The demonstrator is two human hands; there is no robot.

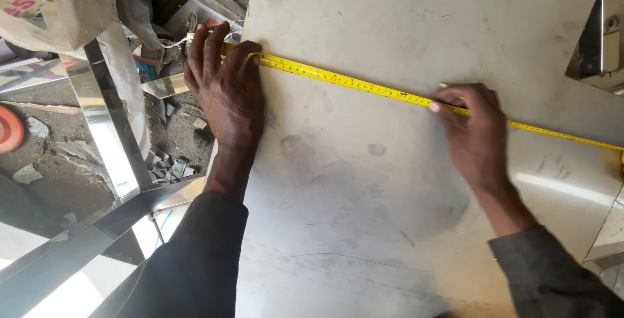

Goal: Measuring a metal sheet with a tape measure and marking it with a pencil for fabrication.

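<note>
Your left hand (227, 87) lies flat, palm down, fingers spread and extended, at the left edge of the steel sheet (390, 194), pressing the end of the yellow tape measure (351, 82) against it; some fingertips reach past the edge. Your right hand (474, 132) rests further along the tape, fingers loosely curled, a fingertip pinning the blade to the sheet (no wrapped grip on either side). The tape runs diagonally across the sheet, from its upper left down to the right frame edge. Below the tape the sheet is bare, smudged metal. Left of the sheet's edge sit a polished metal frame (107, 129) and rubble on the ground (52, 162). The tape's case is cut off at the right, and your left hand hides its hook.
</note>
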